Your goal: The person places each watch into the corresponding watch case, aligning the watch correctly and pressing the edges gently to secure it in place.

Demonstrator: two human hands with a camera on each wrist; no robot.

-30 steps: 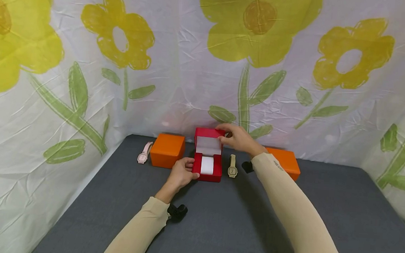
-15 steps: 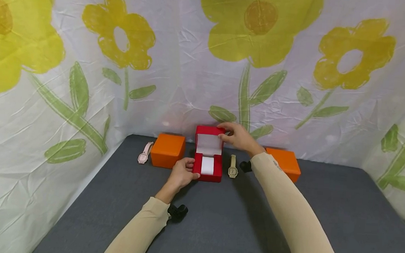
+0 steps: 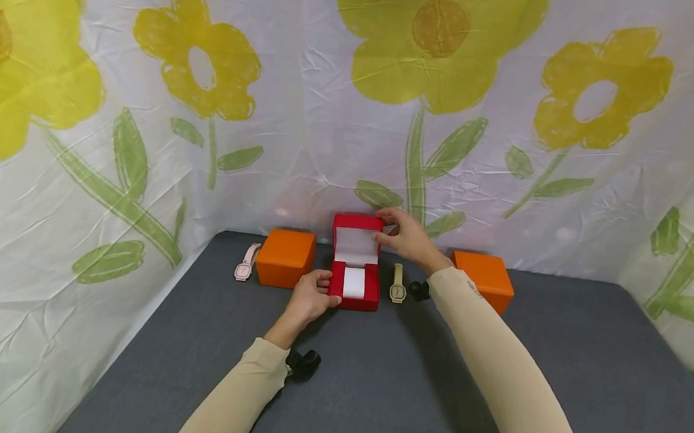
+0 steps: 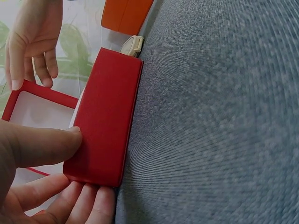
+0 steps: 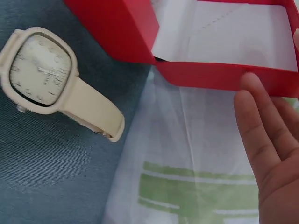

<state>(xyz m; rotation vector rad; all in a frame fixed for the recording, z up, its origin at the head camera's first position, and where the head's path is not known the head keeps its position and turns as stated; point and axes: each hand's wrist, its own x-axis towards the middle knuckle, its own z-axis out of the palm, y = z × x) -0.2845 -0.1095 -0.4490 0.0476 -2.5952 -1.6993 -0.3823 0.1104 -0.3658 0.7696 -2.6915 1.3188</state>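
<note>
Red box (image 3: 372,286) with raised lid (image 3: 355,221); gripped at side by left fingers (image 4: 83,204), pinched at lid by right fingers (image 5: 252,130).

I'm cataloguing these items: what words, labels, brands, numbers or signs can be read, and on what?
Nothing is sharp enough to quote.
Cream watch with rounded-square dial: numerals and small lettering, too blurred.
Pale-pink strapped watch: dial marks too small.
Dark print on the beige fabric right sleeve: too small.
Red hinged box, orange box on the left, orange box on the right: no lettering visible.
</note>
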